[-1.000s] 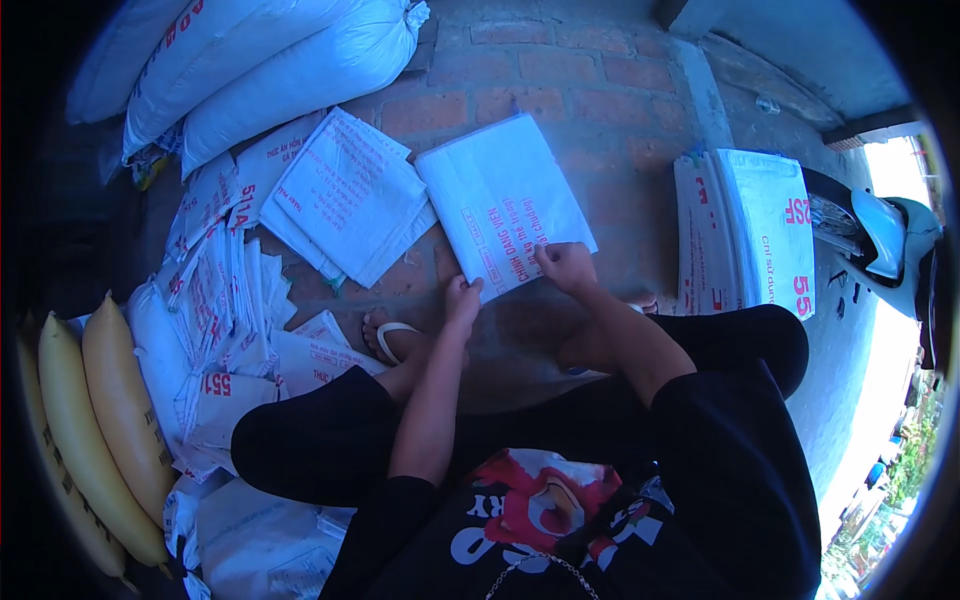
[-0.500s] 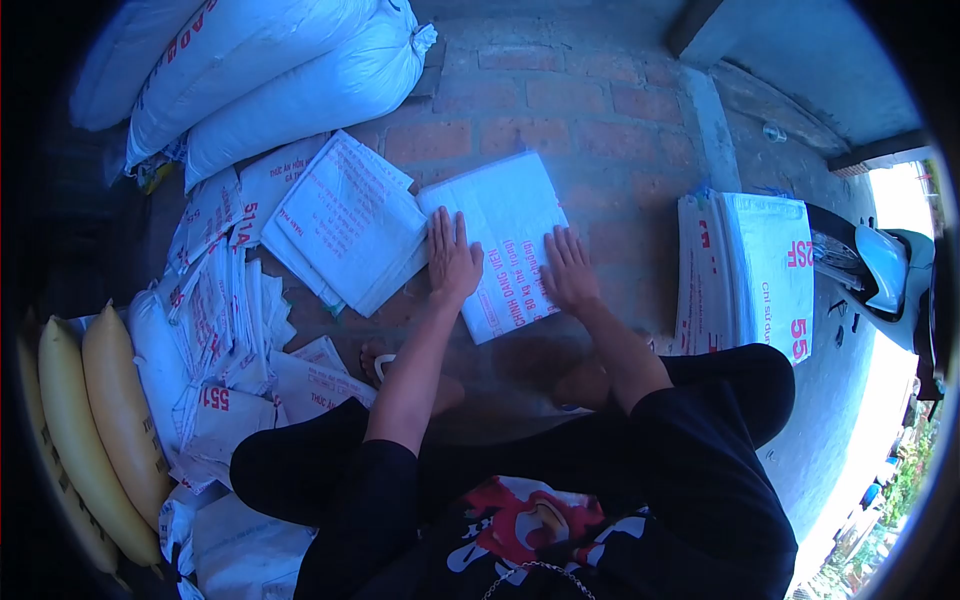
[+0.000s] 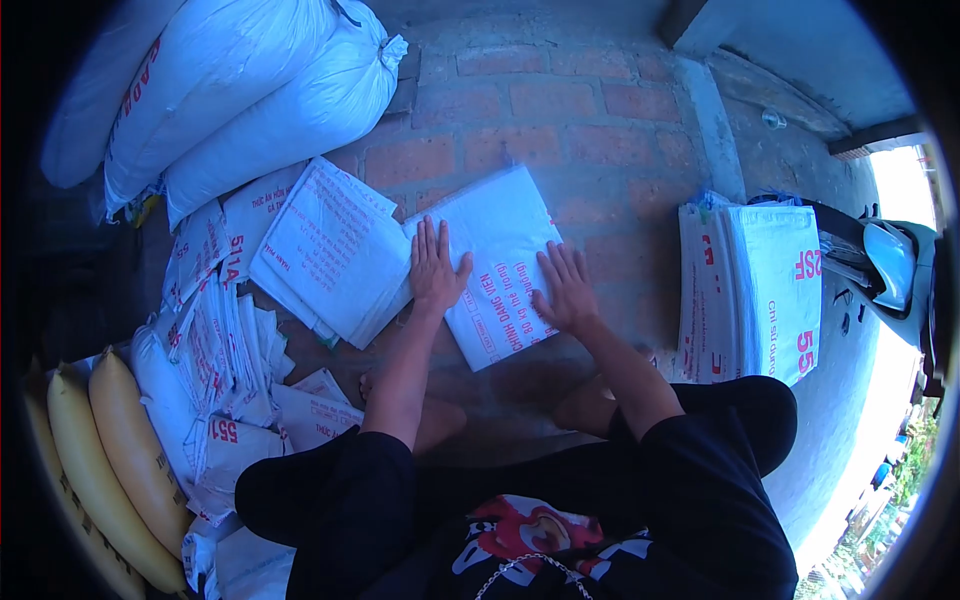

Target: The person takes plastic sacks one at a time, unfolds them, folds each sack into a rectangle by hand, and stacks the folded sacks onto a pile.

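A folded white woven sack (image 3: pixel 500 235) with red print lies flat on the brick floor in front of me. My left hand (image 3: pixel 438 272) rests on its left edge, fingers stretched out and pointing away from me. Along the right edge lies my right hand (image 3: pixel 568 288), its fingers flat and a little apart, the thumb toward the print. Neither hand grasps anything. Close to my left hand is a stack of folded white sacks (image 3: pixel 330 245), printed side up.
At right stands a tall stack of folded sacks (image 3: pixel 765 290), with a motorbike (image 3: pixel 895 265) behind it. Full white sacks (image 3: pixel 290 110) lie at upper left. Loose folded sacks (image 3: pixel 215 330) and yellow filled bags (image 3: pixel 135 430) line the left side.
Both hands stay flat on the sack's edges, with my right thumb now more spread. The whole view has shifted slightly, so the sack appears a little lower.
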### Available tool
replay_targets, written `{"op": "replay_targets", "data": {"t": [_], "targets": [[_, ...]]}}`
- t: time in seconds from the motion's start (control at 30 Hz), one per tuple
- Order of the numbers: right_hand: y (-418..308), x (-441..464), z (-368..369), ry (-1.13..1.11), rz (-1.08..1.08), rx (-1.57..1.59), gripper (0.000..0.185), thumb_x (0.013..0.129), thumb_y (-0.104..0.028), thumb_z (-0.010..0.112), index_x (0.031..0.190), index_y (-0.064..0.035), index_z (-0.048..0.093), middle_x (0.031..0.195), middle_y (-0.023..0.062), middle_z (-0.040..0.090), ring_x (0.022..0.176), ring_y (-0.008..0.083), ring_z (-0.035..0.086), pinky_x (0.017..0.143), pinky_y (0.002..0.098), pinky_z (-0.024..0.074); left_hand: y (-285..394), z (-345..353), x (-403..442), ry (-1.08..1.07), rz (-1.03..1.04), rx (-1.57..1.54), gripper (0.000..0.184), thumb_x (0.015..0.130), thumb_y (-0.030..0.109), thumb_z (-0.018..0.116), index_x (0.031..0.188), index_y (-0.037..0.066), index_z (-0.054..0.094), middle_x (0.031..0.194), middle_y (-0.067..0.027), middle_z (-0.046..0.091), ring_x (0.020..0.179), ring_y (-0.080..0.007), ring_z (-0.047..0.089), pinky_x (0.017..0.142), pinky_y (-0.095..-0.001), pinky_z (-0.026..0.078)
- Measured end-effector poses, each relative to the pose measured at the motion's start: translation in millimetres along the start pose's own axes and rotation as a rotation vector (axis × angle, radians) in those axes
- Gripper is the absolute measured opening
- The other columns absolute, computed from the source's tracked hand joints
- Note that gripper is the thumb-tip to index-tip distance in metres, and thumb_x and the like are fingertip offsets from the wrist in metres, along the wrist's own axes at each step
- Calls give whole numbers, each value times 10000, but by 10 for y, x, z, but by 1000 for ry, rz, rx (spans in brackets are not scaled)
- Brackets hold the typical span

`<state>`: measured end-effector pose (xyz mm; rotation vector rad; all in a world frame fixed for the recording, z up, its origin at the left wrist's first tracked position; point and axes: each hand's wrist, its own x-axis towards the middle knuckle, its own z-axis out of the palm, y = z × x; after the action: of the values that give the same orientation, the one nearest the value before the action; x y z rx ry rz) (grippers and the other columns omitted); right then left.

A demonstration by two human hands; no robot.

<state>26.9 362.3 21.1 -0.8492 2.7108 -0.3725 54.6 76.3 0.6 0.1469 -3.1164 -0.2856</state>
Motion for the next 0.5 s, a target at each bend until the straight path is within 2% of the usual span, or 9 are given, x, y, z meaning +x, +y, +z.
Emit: {"op": "replay_targets", "data": {"t": [0.07, 0.17, 0.27, 0.4, 0.43, 0.5], "targets": [[-114, 138, -318, -191, 76, -31, 686, 980, -407, 453, 1543, -39, 319, 1631, 202, 236, 1532, 349, 172, 1252, 525, 97, 56, -64, 20, -5, -42, -39, 780, 982, 403, 515, 1560, -30, 222, 1635, -290, 129, 1540, -386, 102, 1254, -488, 75], [-24, 497, -236, 130, -70, -37, 681, 989, -385, 462, 1555, -48, 290, 1643, 193, 214, 1540, 319, 164, 1258, 499, 88, 298, -172, -102, 68, -60, -83, 744, 959, 341, 550, 1535, -46, 280, 1625, -303, 148, 1535, -402, 114, 1247, -512, 83], [98, 942, -55, 202, -172, 52, 657, 1002, -354, 451, 1555, -40, 284, 1644, 195, 209, 1541, 324, 158, 1261, 480, 79, 670, -284, -546, 97, -106, -188, 721, 947, 316, 555, 1514, -58, 317, 1608, -319, 184, 1522, -433, 142, 1235, -546, 98], [146, 1293, -13, 137, -128, -38, 678, 1037, -417, 361, 1588, -55, 204, 1667, 168, 157, 1550, 299, 128, 1264, 454, 69, 995, -60, -1193, 72, -163, -277, 732, 972, 346, 533, 1530, -55, 282, 1607, -329, 176, 1514, -456, 147, 1224, -563, 115], [139, 1314, 15, 149, -125, -59, 692, 1045, -457, 319, 1607, -90, 154, 1678, 151, 120, 1555, 276, 113, 1261, 482, 49, 959, 3, -1232, 49, -160, -261, 739, 975, 357, 528, 1535, -53, 273, 1607, -330, 174, 1514, -460, 144, 1223, -563, 120], [111, 1295, 45, 118, -92, -92, 687, 1047, -461, 312, 1614, -116, 137, 1682, 143, 104, 1557, 271, 108, 1257, 507, 34, 960, 72, -1330, -4, -162, -237, 753, 982, 378, 517, 1544, -47, 255, 1608, -333, 168, 1513, -467, 139, 1221, -562, 130]]}}
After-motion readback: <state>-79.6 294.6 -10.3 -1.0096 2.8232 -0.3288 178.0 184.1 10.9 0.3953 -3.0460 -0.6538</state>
